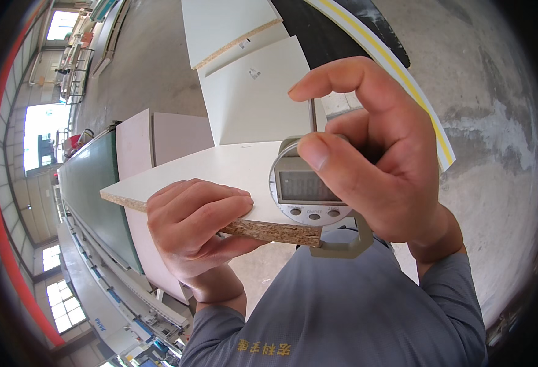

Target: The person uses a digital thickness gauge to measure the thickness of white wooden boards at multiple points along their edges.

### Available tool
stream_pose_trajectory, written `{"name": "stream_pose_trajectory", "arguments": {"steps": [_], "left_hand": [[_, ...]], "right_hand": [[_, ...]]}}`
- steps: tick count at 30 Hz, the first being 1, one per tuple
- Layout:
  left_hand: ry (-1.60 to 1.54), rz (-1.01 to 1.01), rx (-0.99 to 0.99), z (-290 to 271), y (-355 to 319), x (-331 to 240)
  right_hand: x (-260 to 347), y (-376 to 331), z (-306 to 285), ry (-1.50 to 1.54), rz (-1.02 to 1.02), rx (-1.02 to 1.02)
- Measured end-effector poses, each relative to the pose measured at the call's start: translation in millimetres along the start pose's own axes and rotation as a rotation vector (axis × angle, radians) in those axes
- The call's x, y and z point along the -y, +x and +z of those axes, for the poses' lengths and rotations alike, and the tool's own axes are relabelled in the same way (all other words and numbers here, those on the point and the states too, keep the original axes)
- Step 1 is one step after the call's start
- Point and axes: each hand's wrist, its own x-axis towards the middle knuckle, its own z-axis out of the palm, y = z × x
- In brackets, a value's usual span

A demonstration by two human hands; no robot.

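Note:
My left hand (198,223) grips the near edge of a white-faced particleboard panel (220,168), thumb below and fingers on top. Bare brown chipboard shows along that edge. My right hand (376,147) is wrapped round a digital thickness gauge (312,186) with a round face, a grey display and several buttons. Its thumb presses the gauge's upper rim, while the index finger is raised and curled near the thin metal rod on top. The gauge's C-shaped frame reaches down around the panel's near right corner. Digits on the display are too faint to read.
More white panels (250,92) lie beyond the held one, with a strip of chipboard edge showing. Pinkish boards (180,137) and a long green-surfaced machine (92,183) stand at left. A curved white strip with a yellow line (397,70) runs along the right.

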Motion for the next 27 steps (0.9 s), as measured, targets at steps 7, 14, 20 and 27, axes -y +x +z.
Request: {"name": "stream_pose_trajectory", "arguments": {"steps": [7,14,20,27], "left_hand": [[-0.01,0.005,-0.012,-1,0,1],[-0.021,-0.035,0.028,-4,-1,-2],[-0.03,-0.044,0.023,-4,-5,-2],[-0.044,-0.04,0.02,-4,-6,-2]], "right_hand": [[2,-1,3,0.004,-0.009,-0.013],[2,0,6,-0.019,0.008,-0.043],[1,1,5,-0.021,0.017,-0.039],[-7,0,8,0.117,-0.001,-0.053]]}}
